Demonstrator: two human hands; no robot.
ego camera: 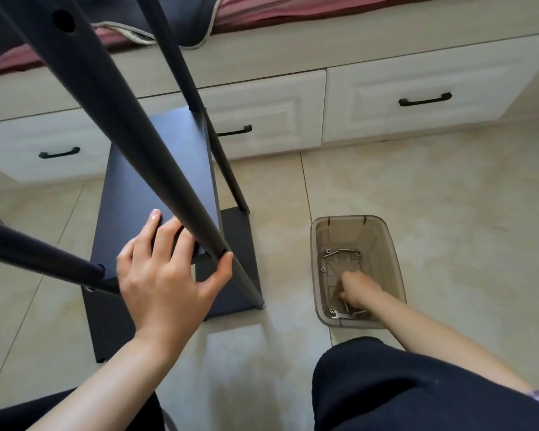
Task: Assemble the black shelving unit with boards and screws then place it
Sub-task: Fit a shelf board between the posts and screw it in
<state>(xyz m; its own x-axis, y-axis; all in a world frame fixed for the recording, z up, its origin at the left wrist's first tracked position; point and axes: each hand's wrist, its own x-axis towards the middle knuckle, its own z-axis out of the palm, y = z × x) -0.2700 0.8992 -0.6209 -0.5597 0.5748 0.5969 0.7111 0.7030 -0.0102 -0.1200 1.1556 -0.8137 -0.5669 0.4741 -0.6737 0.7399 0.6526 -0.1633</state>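
Drawer fronts [59, 150]: sitting along the 10 to 1 o'clock band of the view, white with black bar handles, under a bed base carrying a reddish cover [293, 10].
Shelving unit [156, 169]: standing on the tiled floor [417, 197] at about 9 to 10 o'clock of centre; black boards stacking one above another, with black posts joining them at the corners.
Near post [112, 113]: running diagonally from 11 o'clock down toward the centre, passing just over the left hand's fingertips and meeting the front right corner of the middle board.
Left post [38, 259]: coming in from the 9 o'clock edge and ending at the front left corner of that same board.
Middle board [156, 181]: lying flat, its front edge directly under the left hand.
Lower board [240, 244]: showing beneath and at 3 o'clock of the middle board, a post foot resting at its front right corner.
Left hand [165, 275]: resting palm-down on the front edge of the middle board, fingers spread and nearly straight, thumb tip touching the board's corner beside the near post; it is gripping nothing.
Bin [395, 275]: a translucent brown plastic tub sitting on the floor at 3 o'clock of the shelving unit, clear of it.
Screws [339, 252]: lying loose on the bin's bottom with small metal fittings; a small wrench [339, 315] is lying at the near end.
Right hand [358, 290]: reaching down inside the bin, fingers curling toward the bottom; whether it is pinching a piece I cannot tell.
Knees [402, 384]: in dark trousers, filling the 5 to 7 o'clock edge.
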